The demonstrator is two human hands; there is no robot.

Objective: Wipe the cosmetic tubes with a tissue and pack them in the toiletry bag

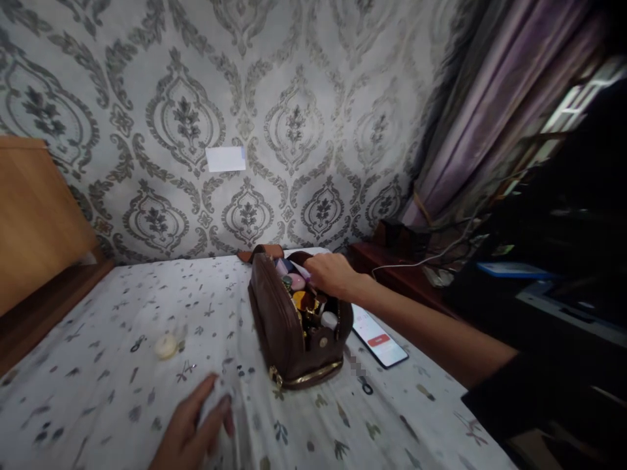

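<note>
A brown bag (279, 313) stands unzipped on the patterned white sheet, with cosmetics and other small items showing inside. My right hand (332, 273) is at the bag's far right edge, its fingers curled down by the opening; what they hold, if anything, is hidden. Low in the view, my left hand (193, 427) hovers over the sheet in front of the bag, slightly blurred, fingers apart and nothing in them. A small round cream-coloured item (166, 346) lies on the sheet to the left. Right of the bag is a phone (381, 339) with its screen lit.
A wooden headboard or cabinet (44, 215) stands at the left. Behind the sheet rises a patterned wall (294, 124) with a white card (226, 158) on it. Purple curtains (494, 91) hang at the right, above a dark red surface (406, 277) with a white cable.
</note>
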